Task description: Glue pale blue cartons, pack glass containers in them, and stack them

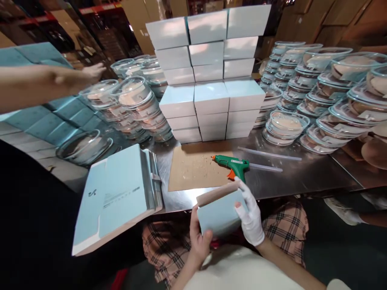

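Observation:
A light blue cardboard box with a raised brown inner flap is held over my lap at the table's front edge. My bare left hand grips its left end, thumb on the near face. My right hand, in a white glove with a bare thumb tip, clasps the right end. Just beyond it, a green hot glue gun with an orange nozzle and trigger lies across the right edge of a brown cardboard sheet. Two clear glue sticks rest to the gun's right.
Flattened light blue boxes are stacked at the left front. White-and-blue boxes stand piled behind the sheet. Stacks of round lidded glass containers flank them. Another person's arm reaches in from the left over blue boxes.

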### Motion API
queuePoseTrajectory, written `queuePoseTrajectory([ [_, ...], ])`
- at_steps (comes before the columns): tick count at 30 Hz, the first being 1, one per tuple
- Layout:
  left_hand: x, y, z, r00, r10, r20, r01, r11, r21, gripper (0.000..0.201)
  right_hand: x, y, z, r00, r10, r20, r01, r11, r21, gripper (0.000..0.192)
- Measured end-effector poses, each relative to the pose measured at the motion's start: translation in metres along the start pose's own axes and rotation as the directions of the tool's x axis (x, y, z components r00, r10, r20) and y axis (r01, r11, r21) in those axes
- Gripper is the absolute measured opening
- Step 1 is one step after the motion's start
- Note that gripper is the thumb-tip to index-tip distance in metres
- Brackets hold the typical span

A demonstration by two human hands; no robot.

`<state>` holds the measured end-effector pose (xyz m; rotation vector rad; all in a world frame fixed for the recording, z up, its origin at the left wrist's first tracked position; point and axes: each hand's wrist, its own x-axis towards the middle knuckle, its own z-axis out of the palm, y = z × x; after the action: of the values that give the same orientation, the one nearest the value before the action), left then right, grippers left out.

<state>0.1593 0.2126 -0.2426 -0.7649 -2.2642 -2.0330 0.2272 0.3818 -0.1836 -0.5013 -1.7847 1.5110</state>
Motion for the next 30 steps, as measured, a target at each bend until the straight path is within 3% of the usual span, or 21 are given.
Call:
queuePoseTrajectory([
  [1, 0.001, 0.003, 0.002, 1.0, -0.001, -0.006, 0.001, 1.0, 0.011, 0.077, 0.0, 0.002, 0.002, 0.998, 0.025, -0.063, -0.024, 1.0, 0.019, 0.035],
  [3, 0.004, 0.008, -0.001, 0.993, 0.075, 0.088, -0.077, 0.997, 0.017, 0.071, 0.002, 0.008, 0.0, 0.991, 0.05, -0.125, -0.041, 0.996, 0.075, 0.046],
  [6, 0.014, 0.012, -0.019, 0.954, 0.154, 0.257, -0.182, 0.98, 0.087, 0.042, 0.021, 0.011, -0.018, 0.994, 0.095, -0.057, -0.094, 0.995, 0.013, 0.044],
  [8, 0.022, 0.011, -0.034, 0.974, 0.138, 0.178, -0.169, 0.971, 0.171, 0.03, 0.045, 0.008, -0.034, 0.99, 0.137, -0.025, -0.139, 0.956, -0.26, 0.036],
  [9, 0.026, 0.011, -0.041, 0.989, 0.114, 0.093, -0.131, 0.97, 0.203, 0.03, 0.059, 0.005, -0.041, 0.98, 0.199, -0.017, -0.187, 0.885, -0.426, 0.036],
  [11, 0.034, 0.01, -0.05, 0.998, 0.055, -0.021, -0.049, 0.975, 0.219, 0.033, 0.088, -0.001, -0.047, 0.926, 0.376, -0.032, -0.3, 0.684, -0.665, 0.039],
  [13, 0.04, 0.01, -0.052, 0.999, 0.017, -0.04, -0.009, 0.98, 0.199, 0.039, 0.111, -0.002, -0.045, 0.853, 0.521, -0.039, -0.38, 0.567, -0.73, 0.038],
  [15, 0.043, 0.011, -0.05, 1.0, 0.0, -0.03, 0.006, 0.982, 0.188, 0.041, 0.125, 0.0, -0.04, 0.829, 0.559, -0.015, -0.415, 0.597, -0.687, 0.033],
  [20, 0.049, 0.016, -0.041, 0.996, -0.064, -0.066, 0.072, 0.989, 0.128, 0.041, 0.125, 0.001, -0.035, 0.838, 0.545, 0.036, -0.485, 0.773, -0.409, 0.029],
  [24, 0.06, 0.032, -0.035, 0.998, -0.038, -0.045, 0.042, 0.995, 0.094, 0.037, 0.105, -0.023, -0.034, 0.902, 0.431, -0.01, -0.428, 0.893, -0.139, 0.041],
  [27, 0.067, 0.045, -0.028, 1.0, 0.028, -0.004, -0.027, 0.995, 0.099, 0.031, 0.084, -0.045, -0.034, 0.937, 0.348, 0.031, -0.349, 0.932, 0.093, 0.046],
  [30, 0.069, 0.052, -0.018, 0.998, 0.069, 0.013, -0.07, 0.989, 0.131, 0.029, 0.056, -0.058, -0.036, 0.918, 0.369, 0.145, -0.381, 0.923, 0.063, 0.038],
])
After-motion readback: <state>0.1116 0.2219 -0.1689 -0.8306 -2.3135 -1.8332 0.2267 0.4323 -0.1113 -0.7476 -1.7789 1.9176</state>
